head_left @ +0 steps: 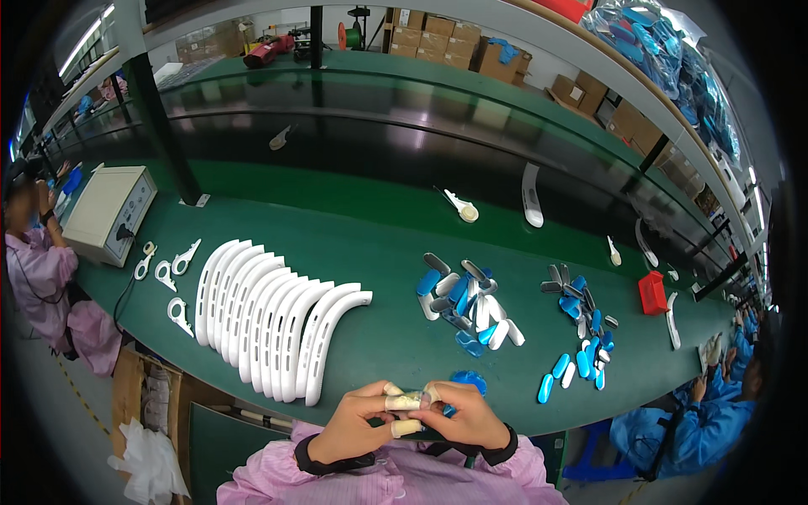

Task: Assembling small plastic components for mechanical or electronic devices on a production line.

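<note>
My left hand [358,421] and my right hand [467,412] meet at the near edge of the green workbench [396,353], in front of my body. Pale yellow covers wrap several fingertips. Both hands are closed, thumbs and fingers pinched together around something small, mostly hidden by the fingers. Just beyond my right hand lies a blue translucent piece [470,383]. Left of my hands, a row of curved white plastic handles [269,324] stands packed side by side, each with slots. Ahead to the right is a loose pile of oval blue, white and grey caps [467,295].
Another heap of oval caps [581,311] lies farther right, near a red bin [651,293]. White ring-ended parts [178,316] sit beyond the handles' left end. A beige control box [109,215] stands far left. Beyond runs a dark conveyor belt [362,139] carrying parts. People sit on both sides.
</note>
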Available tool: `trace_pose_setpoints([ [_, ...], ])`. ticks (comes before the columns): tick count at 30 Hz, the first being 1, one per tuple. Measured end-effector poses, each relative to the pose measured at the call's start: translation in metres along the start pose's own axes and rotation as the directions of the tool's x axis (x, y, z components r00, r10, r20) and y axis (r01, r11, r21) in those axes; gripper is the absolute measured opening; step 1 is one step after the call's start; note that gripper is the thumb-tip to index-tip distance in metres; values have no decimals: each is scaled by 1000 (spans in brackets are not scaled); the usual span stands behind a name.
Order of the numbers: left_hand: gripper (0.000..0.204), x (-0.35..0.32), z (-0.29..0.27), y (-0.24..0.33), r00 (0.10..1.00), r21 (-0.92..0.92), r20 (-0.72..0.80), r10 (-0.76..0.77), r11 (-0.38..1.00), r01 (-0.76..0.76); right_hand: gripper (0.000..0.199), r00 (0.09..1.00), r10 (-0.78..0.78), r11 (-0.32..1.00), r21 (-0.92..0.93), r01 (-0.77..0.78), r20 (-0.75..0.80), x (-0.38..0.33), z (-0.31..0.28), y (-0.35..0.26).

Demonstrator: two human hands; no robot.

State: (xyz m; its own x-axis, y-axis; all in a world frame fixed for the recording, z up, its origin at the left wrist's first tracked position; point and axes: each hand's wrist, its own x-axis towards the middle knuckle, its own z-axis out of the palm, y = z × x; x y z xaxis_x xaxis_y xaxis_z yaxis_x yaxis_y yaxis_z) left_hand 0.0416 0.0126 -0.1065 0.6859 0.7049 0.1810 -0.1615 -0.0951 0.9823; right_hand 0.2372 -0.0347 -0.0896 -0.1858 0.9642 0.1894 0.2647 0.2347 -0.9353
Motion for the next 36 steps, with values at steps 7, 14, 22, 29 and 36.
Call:
trace_pose_setpoints([
  [7,37,2,9,4,996,146,-90,27,989,-14,10,979,58,974,225,-13,-194,-1,6,2],
  [14,38,-2,14,-5,995,92,-98,16,996,-7,9,966,52,984,176,-7,-252,2,12,-3],
  [22,40,3,13,-10,990,8,-124,69,998,-68,10,925,91,991,129,-46,-368,1,23,-13],
  [29,38,-5,12,-7,995,-259,-78,-61,965,39,13,988,75,993,102,-61,-138,0,3,-11],
  [36,27,-4,8,-12,977,-64,-171,-130,991,121,15,984,-57,982,-187,25,-168,1,-5,-14],
])
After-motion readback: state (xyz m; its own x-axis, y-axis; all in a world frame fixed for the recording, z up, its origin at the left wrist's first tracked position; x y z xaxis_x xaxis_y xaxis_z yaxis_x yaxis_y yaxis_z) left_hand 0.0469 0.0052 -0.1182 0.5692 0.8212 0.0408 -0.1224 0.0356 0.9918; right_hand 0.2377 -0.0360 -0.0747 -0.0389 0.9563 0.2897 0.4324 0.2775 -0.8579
